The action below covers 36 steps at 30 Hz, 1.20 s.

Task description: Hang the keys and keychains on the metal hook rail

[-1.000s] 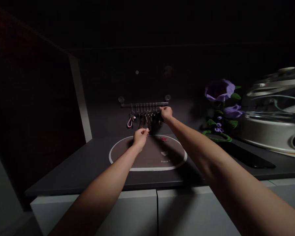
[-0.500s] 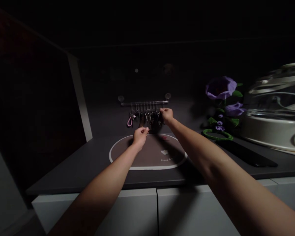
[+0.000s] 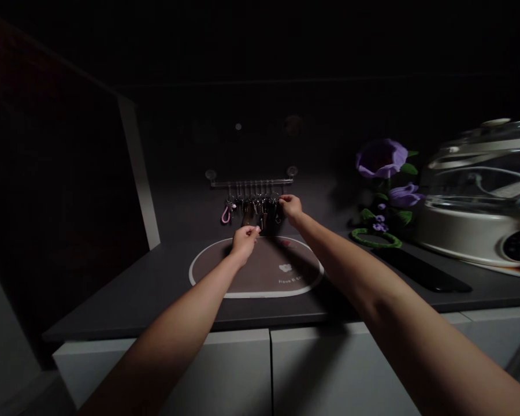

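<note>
Above the counter, several bunches of keys (image 3: 256,206) hang from a clear hook rail (image 3: 251,184) on the dark wall. A pink loop strap (image 3: 226,214) dangles at its left end. My right hand (image 3: 291,208) is closed in a pinch at the rail's right end, its fingertips on the ring of a dark key bunch (image 3: 278,215). Below the keys, above the mat's far edge, my left hand (image 3: 245,240) has thumb and fingers pinched together. Whatever is between them, if anything, is too small and dark to make out.
A brown oval mat (image 3: 225,277) with a white rim lies on the dark counter (image 3: 156,294). On the right are purple artificial flowers (image 3: 382,159) with a green ring base, a flat black object (image 3: 422,270) and a white appliance (image 3: 463,225) with a clear cover.
The view has shifted slightly, so the scene sits a little further left. My right hand is slightly lower against the rail. My left hand keeps nearly the same place and pinch.
</note>
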Available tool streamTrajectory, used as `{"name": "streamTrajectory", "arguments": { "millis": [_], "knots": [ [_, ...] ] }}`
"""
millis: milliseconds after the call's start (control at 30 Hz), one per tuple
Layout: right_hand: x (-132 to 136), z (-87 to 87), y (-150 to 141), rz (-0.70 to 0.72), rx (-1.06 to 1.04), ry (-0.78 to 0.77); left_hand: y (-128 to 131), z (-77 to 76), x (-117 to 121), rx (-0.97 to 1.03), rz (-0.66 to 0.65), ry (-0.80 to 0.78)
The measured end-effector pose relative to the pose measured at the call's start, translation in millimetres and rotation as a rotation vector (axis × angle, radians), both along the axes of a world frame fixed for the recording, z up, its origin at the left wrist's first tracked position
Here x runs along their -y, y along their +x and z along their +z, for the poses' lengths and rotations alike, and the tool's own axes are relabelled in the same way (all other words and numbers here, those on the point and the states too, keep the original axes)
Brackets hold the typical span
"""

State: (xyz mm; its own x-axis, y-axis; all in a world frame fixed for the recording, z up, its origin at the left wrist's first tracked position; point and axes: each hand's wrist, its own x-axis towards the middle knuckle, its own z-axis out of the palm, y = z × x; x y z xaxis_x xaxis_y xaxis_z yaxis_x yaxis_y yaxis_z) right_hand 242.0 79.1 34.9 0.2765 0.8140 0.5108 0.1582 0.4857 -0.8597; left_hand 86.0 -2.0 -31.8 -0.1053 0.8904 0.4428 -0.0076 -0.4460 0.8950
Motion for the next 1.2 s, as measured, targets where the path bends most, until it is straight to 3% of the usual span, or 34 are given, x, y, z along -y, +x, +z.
{"name": "streamTrajectory", "arguments": {
  "millis": [167,267,467,600,933,1067,1200],
  "knots": [
    [24,-5.6,1,0.047,-0.108,-0.049,0,0.5,4,-0.021,-0.009,-0.015],
    [38,-17.8,5,0.109,-0.083,-0.038,0,-0.7,4,-0.038,-0.019,-0.007],
    [57,-59.9,19,0.083,0.115,-0.156,0,-5.7,0,-0.1,-0.056,-0.015],
    [59,-76.4,29,0.079,0.372,-0.212,0,-8.5,-1,-0.148,-0.065,-0.015],
    [45,-77.2,34,0.041,1.027,-0.161,-1,-11.9,-1,-0.301,-0.041,-0.055],
    [42,-78.5,34,0.092,1.11,-0.135,-1,-11.1,0,-0.329,-0.024,-0.05],
    [42,-77.5,35,0.133,1.062,-0.137,-2,-10.6,0,-0.335,-0.017,-0.041]
  ]
}}
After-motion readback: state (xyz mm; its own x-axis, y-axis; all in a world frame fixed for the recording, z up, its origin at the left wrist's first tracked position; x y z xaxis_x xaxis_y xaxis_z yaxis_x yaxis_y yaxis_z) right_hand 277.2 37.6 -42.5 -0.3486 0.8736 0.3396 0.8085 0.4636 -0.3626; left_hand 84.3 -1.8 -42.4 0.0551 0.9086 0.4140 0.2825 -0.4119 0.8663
